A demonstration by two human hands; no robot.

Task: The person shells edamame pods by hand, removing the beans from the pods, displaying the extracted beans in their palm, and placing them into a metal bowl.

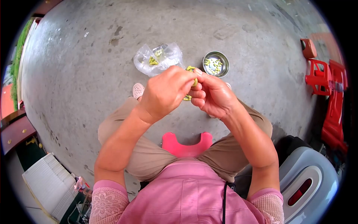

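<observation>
Pod (195, 82), green, curved, qty. 1: held betw. both bare hands, above the floor, in front of the knees. L hand (164, 91): fingers bent, tips closed on the pod; exact thumb placement partly hidden, can't tell. R hand (216, 95): thumb & forefinger pinching the pod's upper part, other fingers curled in. Green piece (187, 98), qty. 1: shows just below the fingers; can't tell if same pod or separate. Plastic bag (175, 56), clear, crumpled: on floor (93, 67), beyond L hand, w/ green-yellow bits (153, 61) inside. Bowl (226, 61), round, metal: on floor to R of bag, apart from it, holding loose pale-green beans (213, 67), mostly in one layer. Pink seat (186, 150), plastic, curved cutout: betw. the thighs. Shoe (138, 90), pale pink, perforated: L foot. Red stool (319, 77), plastic: far R, upright. Trousers (149, 156), tan; top (186, 198), pink, w/ lace-patterned sleeves.
</observation>
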